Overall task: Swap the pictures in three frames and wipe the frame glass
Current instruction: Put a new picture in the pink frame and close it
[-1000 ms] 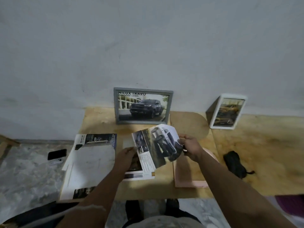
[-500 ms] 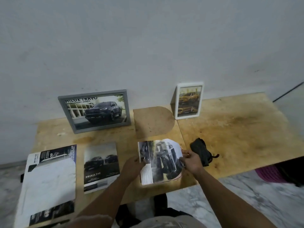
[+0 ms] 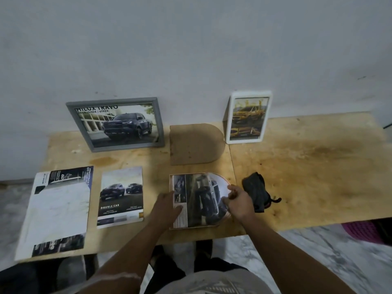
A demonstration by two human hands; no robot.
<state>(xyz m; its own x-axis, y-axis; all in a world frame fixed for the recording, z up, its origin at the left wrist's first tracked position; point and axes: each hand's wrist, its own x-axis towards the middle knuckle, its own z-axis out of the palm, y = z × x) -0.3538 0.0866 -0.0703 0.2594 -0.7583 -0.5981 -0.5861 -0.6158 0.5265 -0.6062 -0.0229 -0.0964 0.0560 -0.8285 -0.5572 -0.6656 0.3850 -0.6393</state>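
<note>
Grey frame point(image 3: 115, 124), white frame point(image 3: 248, 117) with yellow car picture, black cloth point(image 3: 255, 190), stained tan plywood table point(image 3: 307, 166)

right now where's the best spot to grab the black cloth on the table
Take the black cloth by its bunched middle, coming from above. It lies crumpled in a raised heap on the wooden table, so a top pinch should gather enough folds. The right hand rests just beside its left edge, so that hand is probably the easier one.
</note>
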